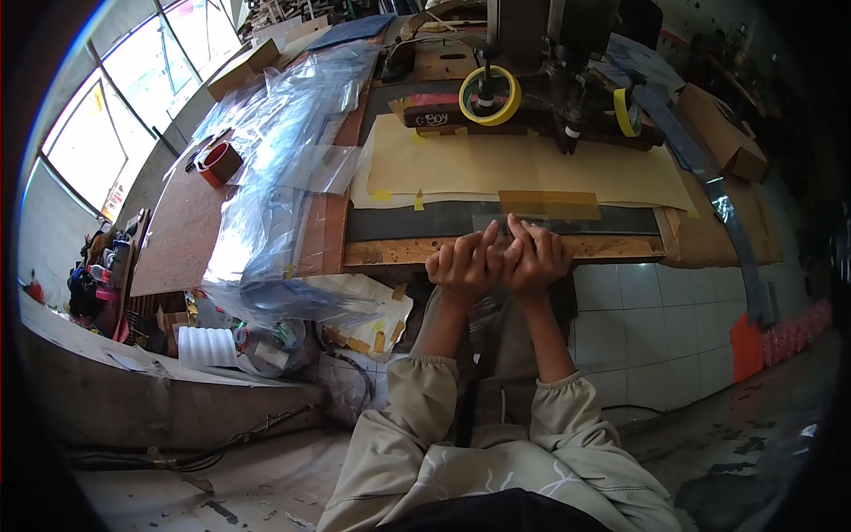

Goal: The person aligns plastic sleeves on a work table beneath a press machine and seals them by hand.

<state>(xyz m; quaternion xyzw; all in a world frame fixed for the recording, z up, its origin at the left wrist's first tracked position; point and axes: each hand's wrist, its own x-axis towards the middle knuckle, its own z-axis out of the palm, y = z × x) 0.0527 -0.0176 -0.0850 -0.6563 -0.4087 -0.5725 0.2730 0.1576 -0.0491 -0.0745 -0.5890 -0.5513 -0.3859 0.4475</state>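
Note:
My left hand [464,263] and my right hand [537,257] are side by side at the front edge of the work table, fingers curled and thumbs close together. Between them they pinch what looks like a thin clear plastic sheet [483,310]; its outline is faint and partly hidden by the fingers. Just beyond the fingertips, a strip of brown tape [550,205] lies across the edge of a tan cardboard sheet [461,168]. Under my wrists runs the wooden front edge [399,253] of the table, with a dark mat [390,223] behind it.
Over the cardboard stands a dark machine head [523,40] with yellow tape rolls [516,96] hung on it. Clear plastic sheets [284,133] spread over the left board, near a red-brown tape roll [219,164]. A cardboard box [722,133] sits at the right.

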